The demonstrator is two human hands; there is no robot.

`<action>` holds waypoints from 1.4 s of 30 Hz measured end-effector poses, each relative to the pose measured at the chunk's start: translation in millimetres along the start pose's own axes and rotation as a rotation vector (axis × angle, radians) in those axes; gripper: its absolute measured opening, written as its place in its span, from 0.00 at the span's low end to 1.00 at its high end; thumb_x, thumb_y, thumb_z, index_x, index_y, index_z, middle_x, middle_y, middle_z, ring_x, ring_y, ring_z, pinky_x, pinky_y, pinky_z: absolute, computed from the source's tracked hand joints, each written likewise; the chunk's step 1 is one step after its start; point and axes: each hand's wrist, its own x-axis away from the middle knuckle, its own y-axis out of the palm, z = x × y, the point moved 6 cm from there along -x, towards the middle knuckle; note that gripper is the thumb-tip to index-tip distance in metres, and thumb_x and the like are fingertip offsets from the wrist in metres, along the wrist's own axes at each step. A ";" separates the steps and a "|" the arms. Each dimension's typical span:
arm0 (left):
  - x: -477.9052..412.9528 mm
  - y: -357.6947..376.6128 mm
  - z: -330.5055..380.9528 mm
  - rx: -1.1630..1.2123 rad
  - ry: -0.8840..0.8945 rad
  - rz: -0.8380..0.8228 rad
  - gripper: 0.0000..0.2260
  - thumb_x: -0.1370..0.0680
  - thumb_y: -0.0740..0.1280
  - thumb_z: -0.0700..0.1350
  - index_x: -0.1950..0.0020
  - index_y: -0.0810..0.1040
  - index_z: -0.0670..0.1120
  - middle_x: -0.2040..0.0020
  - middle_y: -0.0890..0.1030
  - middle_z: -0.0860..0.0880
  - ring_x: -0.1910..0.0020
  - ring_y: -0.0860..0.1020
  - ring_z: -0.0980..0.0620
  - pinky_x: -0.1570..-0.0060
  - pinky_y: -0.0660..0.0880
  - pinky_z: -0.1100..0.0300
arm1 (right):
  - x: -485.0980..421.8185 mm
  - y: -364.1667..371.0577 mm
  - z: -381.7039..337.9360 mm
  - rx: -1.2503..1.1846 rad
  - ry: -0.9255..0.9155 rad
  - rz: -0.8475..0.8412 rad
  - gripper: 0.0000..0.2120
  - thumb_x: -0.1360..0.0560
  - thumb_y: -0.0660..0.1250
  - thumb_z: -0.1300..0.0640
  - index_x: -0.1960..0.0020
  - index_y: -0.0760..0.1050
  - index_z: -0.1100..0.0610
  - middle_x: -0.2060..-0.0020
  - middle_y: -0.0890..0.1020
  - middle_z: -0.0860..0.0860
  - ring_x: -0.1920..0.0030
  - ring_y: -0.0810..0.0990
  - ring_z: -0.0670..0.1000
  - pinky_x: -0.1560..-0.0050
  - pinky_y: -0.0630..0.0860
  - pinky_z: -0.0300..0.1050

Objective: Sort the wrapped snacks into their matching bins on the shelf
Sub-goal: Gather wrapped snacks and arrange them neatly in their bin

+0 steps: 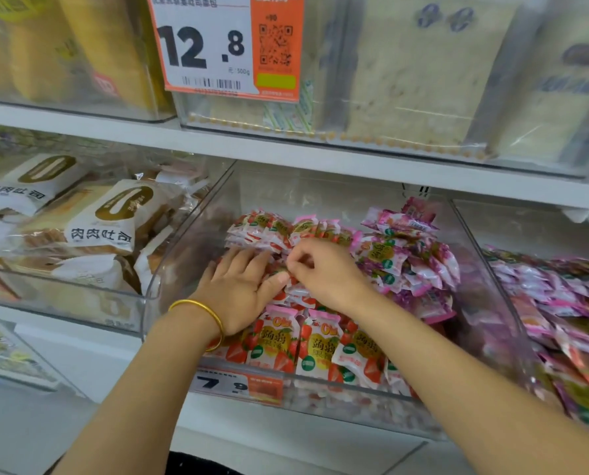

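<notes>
Both hands reach into the middle bin (197,241). Left hand (241,293) lies flat, released, on the red snacks (323,351); right hand (320,272) pinches one. Purple snacks (409,262) pile at right, too many to count.

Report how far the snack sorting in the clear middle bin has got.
Done: the red strawberry packets fill the left and front of the middle bin, the purple packets its right.
In hand: the left hand lies flat on the red packets; the right hand pinches a small wrapper there.
Left: the purple packets still share this bin, and more of them lie in the bin to the right.
</notes>
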 end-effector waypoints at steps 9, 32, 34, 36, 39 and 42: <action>10.5 -35.3 41.2 0.102 0.207 0.338 0.31 0.23 0.48 0.66 0.26 0.62 0.48 0.26 0.62 0.48 0.25 0.53 0.48 0.27 0.50 0.54 | 70.2 -103.5 36.8 0.306 0.061 0.140 0.13 0.24 0.63 0.65 0.43 0.78 0.52 0.43 0.79 0.47 0.43 0.76 0.47 0.43 0.67 0.36; -32.3 37.1 168.5 -0.338 0.115 0.004 0.52 0.36 0.55 0.78 0.27 0.28 0.57 0.23 0.42 0.46 0.27 0.49 0.37 0.35 0.65 0.39 | 106.3 -132.7 88.1 -0.080 -0.066 0.347 0.21 0.21 0.54 0.67 0.30 0.65 0.54 0.39 0.68 0.45 0.41 0.63 0.33 0.43 0.54 0.16; -33.4 37.9 172.4 -0.361 0.088 0.017 0.52 0.36 0.55 0.78 0.26 0.29 0.56 0.23 0.42 0.46 0.27 0.49 0.37 0.37 0.66 0.41 | 106.8 -132.2 88.8 -0.107 -0.082 0.355 0.21 0.21 0.54 0.68 0.30 0.65 0.55 0.37 0.68 0.48 0.39 0.63 0.34 0.42 0.54 0.17; -34.6 37.5 175.3 -0.373 0.069 0.021 0.52 0.36 0.55 0.77 0.26 0.30 0.55 0.23 0.43 0.46 0.27 0.49 0.36 0.39 0.67 0.42 | 107.5 -131.9 89.9 -0.118 -0.088 0.366 0.20 0.21 0.54 0.67 0.30 0.65 0.55 0.36 0.68 0.49 0.38 0.64 0.36 0.40 0.54 0.17; -35.3 36.0 177.9 -0.362 0.070 0.011 0.51 0.33 0.57 0.75 0.25 0.32 0.53 0.23 0.44 0.44 0.27 0.50 0.35 0.40 0.68 0.44 | 107.2 -130.5 93.2 -0.157 -0.068 0.370 0.20 0.21 0.54 0.66 0.30 0.65 0.54 0.35 0.68 0.48 0.37 0.65 0.37 0.41 0.54 0.17; -37.6 31.8 178.2 -0.346 0.111 0.024 0.46 0.29 0.58 0.70 0.24 0.35 0.51 0.24 0.49 0.41 0.29 0.55 0.34 0.39 0.69 0.44 | 107.0 -130.5 94.8 -0.180 -0.059 0.373 0.20 0.20 0.54 0.65 0.30 0.64 0.53 0.35 0.69 0.48 0.36 0.65 0.38 0.40 0.56 0.18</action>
